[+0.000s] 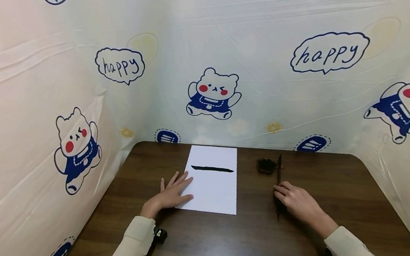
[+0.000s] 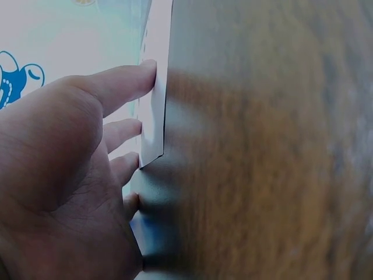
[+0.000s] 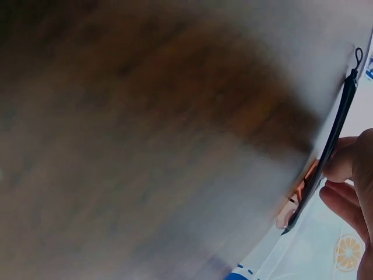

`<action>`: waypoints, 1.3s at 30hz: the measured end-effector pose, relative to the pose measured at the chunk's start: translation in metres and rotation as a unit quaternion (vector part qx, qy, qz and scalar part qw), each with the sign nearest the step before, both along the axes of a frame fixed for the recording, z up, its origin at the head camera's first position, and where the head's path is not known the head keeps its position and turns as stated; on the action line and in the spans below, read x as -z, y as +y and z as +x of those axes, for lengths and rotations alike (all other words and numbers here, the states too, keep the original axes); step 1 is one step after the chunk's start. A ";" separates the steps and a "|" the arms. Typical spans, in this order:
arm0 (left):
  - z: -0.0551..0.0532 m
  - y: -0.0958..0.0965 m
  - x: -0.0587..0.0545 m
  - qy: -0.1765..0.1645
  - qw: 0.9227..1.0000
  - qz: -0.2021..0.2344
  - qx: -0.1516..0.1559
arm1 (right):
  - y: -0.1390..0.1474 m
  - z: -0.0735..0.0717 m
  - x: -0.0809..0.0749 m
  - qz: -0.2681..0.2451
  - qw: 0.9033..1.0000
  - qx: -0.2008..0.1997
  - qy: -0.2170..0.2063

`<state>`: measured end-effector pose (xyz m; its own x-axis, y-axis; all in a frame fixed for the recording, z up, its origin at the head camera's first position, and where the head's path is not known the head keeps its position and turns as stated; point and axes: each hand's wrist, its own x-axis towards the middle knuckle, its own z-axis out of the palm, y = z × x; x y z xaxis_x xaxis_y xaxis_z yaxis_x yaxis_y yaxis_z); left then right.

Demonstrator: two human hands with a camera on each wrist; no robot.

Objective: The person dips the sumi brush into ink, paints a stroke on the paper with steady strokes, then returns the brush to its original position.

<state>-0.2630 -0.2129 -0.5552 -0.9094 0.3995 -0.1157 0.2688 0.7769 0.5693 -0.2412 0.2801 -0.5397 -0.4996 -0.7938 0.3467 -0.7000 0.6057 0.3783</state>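
On the table lies a sheet of white paper with one thick black horizontal stroke across its upper part. My left hand rests on the paper's left edge, fingers spread; the left wrist view shows its thumb against the sheet. To the right of the paper, my right hand pinches a dark writing brush near its middle. In the right wrist view the brush has a hanging loop at one end and a pointed dark tip at the other, low over the table.
A small dish of black ink stands at the back of the brown wooden table, just left of the brush's far end. A pale curtain printed with bears encloses the table at the back and sides.
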 end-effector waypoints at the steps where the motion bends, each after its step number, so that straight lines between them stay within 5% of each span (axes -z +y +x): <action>1: 0.000 0.000 0.000 -0.003 1.000 -0.003 -0.002 | 0.000 0.000 -0.001 -0.003 1.000 -0.001 0.002; 12: 0.009 0.005 -0.016 -0.014 0.999 -0.028 -0.014 | 0.006 0.002 -0.014 -0.085 0.996 -0.033 0.012; 23: -0.005 -0.006 0.013 0.023 0.999 0.035 -0.001 | 0.032 0.002 -0.036 -0.170 0.984 0.013 0.047; 30: 0.003 0.008 -0.025 0.030 0.997 0.004 -0.072 | 0.056 0.005 -0.055 -0.209 0.973 0.083 0.059; 35: -0.007 0.011 -0.037 0.081 0.989 0.003 -0.124 | 0.070 0.006 -0.067 -0.234 0.960 0.149 0.041; 39: -0.016 0.011 -0.048 0.133 0.982 0.005 -0.132 | 0.078 0.004 -0.071 -0.245 0.949 0.199 0.015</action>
<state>-0.2794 -0.2016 -0.5074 -0.9790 0.1454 0.1430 0.1990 0.8346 0.5137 -0.2372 0.3577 -0.4686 -0.7100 -0.2847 0.6441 -0.3723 0.9281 -0.0001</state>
